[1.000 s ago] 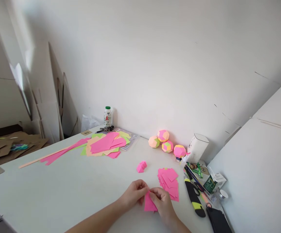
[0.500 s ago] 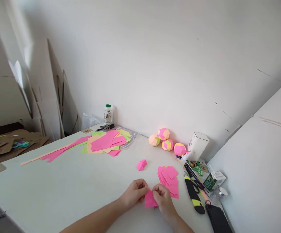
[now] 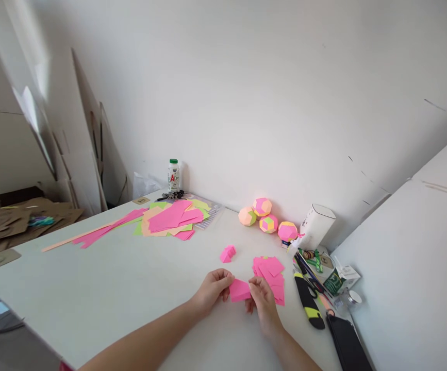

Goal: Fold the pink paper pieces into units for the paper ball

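Observation:
Between my two hands is a small piece of pink paper, with what looks like a fold across it. My left hand pinches its left edge between thumb and fingers. On the other side, my right hand grips the right edge, its lower fingers partly behind the paper. Just beyond them on the table sits a small folded pink paper piece. A loose stack of pink paper sheets lies right behind my right hand.
Several multicoloured paper balls rest by the wall, beside a white container. Coloured sheets and long strips lie at the far left, near a bottle. A black-and-yellow cutter and a black phone-like slab are at right.
Both hands have lifted slightly with the pink paper, which now looks shorter and tilted. My right-hand fingers have shifted along its edge. The camera view has moved a little.

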`<state>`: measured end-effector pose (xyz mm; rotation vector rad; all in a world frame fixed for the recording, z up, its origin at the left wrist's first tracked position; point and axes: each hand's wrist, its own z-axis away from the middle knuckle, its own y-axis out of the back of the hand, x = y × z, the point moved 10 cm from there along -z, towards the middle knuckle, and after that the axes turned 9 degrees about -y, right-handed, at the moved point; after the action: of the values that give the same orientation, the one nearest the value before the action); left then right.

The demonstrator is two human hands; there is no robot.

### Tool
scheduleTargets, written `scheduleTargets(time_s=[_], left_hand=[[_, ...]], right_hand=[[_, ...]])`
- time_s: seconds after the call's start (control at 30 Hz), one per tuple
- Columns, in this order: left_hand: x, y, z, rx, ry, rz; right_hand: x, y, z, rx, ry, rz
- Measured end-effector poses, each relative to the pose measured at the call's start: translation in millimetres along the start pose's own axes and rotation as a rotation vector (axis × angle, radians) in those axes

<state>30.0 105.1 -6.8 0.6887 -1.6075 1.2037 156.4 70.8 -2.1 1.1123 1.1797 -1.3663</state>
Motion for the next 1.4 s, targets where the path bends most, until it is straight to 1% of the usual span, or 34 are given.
scheduleTargets(time_s=[0.07, 0.13, 0.3, 0.4, 0.6, 0.67, 0.87, 1.1, 1.27, 1.4], left_hand=[[0, -4.0, 1, -0.037, -0.002, -0.022], [1, -6.4, 1, -0.043, -0.013, -0.022], [5, -6.1, 2, 0.014, -0.029, -0.019], [5, -5.6, 2, 0.024, -0.024, -0.04], [2, -9.1, 2, -0.038, -0.05, -0.044], [1, -8.9, 1, -0.042, -0.063, -0.044], [3, -3.8, -1, 0.006, -0.1, 0.028], [6, -6.8, 1, -0.024, -0.111, 0.086], [13, -4.7, 1, -0.006, -0.161, 0.025], [12, -9.1, 3, -0.054, -0.18, -0.058]], right_hand=[[-2, -3, 0, -0.017, 0.019, 0.052], [-3, -4, 1, -0.025, 0.036, 0.093], [0, -2, 0, -0.012, 0.036, 0.102], [1, -1, 0, 0.0, 0.028, 0.091], [-2, -2, 1, -0.004, 0.031, 0.073], [-2, -2, 1, -0.003, 0.026, 0.084], [2, -1, 0, 0.014, 0.012, 0.119], [-1, -6, 2, -0.024, 0.021, 0.167], [1, -2, 1, -0.009, -0.02, 0.116], [2, 2, -2, 0.003, -0.041, 0.061]])
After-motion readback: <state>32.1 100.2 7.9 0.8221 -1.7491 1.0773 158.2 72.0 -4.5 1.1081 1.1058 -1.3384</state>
